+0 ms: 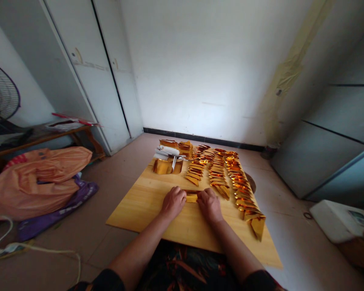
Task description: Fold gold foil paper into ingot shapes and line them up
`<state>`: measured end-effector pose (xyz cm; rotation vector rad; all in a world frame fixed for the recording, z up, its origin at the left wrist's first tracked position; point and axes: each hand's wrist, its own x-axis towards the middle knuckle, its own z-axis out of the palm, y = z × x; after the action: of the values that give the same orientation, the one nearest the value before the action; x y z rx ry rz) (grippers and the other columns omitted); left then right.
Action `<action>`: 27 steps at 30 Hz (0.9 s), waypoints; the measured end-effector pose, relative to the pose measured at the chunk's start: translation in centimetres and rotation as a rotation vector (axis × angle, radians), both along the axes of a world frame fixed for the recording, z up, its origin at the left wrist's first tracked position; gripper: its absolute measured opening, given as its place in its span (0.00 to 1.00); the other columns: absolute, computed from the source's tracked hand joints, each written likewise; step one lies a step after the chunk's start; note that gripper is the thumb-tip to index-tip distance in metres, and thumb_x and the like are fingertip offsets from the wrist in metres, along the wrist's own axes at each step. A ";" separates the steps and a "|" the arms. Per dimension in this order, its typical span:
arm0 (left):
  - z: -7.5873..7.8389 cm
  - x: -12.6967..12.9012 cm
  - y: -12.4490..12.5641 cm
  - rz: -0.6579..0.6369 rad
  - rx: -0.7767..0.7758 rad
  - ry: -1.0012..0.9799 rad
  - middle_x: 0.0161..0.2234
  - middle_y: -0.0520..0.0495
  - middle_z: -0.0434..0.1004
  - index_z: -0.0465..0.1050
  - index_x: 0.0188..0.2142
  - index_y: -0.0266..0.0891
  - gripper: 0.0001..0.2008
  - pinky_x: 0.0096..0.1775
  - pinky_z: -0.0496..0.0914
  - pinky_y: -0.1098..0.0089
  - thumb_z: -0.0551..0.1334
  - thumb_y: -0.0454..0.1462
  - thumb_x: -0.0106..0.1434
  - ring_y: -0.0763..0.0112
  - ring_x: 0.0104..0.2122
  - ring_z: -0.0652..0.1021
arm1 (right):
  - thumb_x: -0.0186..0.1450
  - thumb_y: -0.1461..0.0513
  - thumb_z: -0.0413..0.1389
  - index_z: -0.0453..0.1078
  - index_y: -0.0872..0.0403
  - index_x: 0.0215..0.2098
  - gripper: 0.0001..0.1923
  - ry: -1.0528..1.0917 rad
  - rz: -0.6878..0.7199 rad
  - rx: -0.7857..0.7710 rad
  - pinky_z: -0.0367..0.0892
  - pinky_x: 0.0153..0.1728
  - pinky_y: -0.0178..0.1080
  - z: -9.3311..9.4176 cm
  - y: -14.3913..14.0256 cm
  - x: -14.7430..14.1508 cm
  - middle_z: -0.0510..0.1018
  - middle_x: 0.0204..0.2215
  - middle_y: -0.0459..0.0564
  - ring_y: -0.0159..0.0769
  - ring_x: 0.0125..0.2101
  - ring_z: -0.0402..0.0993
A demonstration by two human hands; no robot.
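Wooden board [157, 210] lay on the floor [115, 178], serving as the work surface. Orange sack [36, 178] sat well off its left edge; white box [336, 220] off the right. Rows of folded gold pieces [227, 178] ran from the far edge down along the right edge, overlapping like shingles. Stack of gold sheets [164, 166] with a white bundle [166, 151] sat near the far left corner. Left hand [173, 201] and right hand [210, 204] both rested knuckles-up near board center, fingers curled down onto one small gold paper [191, 197] held between them, pinning it flat. Judgement: a clean fold here wants edges aligned first, then fingertips pressing the crease firmly against the board, paper kept from sliding.
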<state>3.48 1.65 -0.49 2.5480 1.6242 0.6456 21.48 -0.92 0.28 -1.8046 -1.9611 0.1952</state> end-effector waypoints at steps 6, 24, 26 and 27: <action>0.1 0.4 0.0 -0.071 0.001 0.120 0.33 0.45 0.74 0.71 0.32 0.39 0.08 0.39 0.64 0.66 0.54 0.32 0.64 0.64 0.37 0.72 | 0.64 0.66 0.51 0.72 0.53 0.32 0.09 -0.113 0.036 -0.012 0.50 0.36 0.35 -0.3 0.3 -0.3 0.75 0.33 0.48 0.33 0.37 0.68; 0.9 1.5 -0.4 0.122 -0.173 0.036 0.32 0.49 0.75 0.69 0.32 0.41 0.03 0.37 0.61 0.69 0.59 0.38 0.60 0.66 0.37 0.73 | 0.58 0.53 0.58 0.68 0.52 0.30 0.11 -0.128 -0.140 -0.157 0.52 0.37 0.37 1.0 0.6 -1.9 0.75 0.32 0.48 0.37 0.37 0.70; 0.8 1.4 -0.3 0.130 -0.179 0.029 0.32 0.49 0.75 0.69 0.32 0.41 0.03 0.37 0.61 0.69 0.60 0.38 0.60 0.66 0.37 0.73 | 0.57 0.55 0.58 0.68 0.52 0.30 0.09 -0.110 -0.140 -0.174 0.51 0.36 0.37 1.0 0.7 -1.7 0.75 0.33 0.47 0.37 0.37 0.69; 0.7 1.4 -0.2 0.131 -0.182 0.026 0.32 0.50 0.75 0.69 0.32 0.41 0.03 0.37 0.61 0.69 0.60 0.38 0.60 0.66 0.37 0.73 | 0.57 0.55 0.57 0.68 0.52 0.30 0.09 -0.098 -0.136 -0.184 0.51 0.36 0.37 1.0 0.7 -1.5 0.75 0.33 0.47 0.36 0.37 0.69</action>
<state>4.85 1.42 0.22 2.3478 1.7800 0.4513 19.94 -0.18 1.29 -2.0945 -1.9313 0.2548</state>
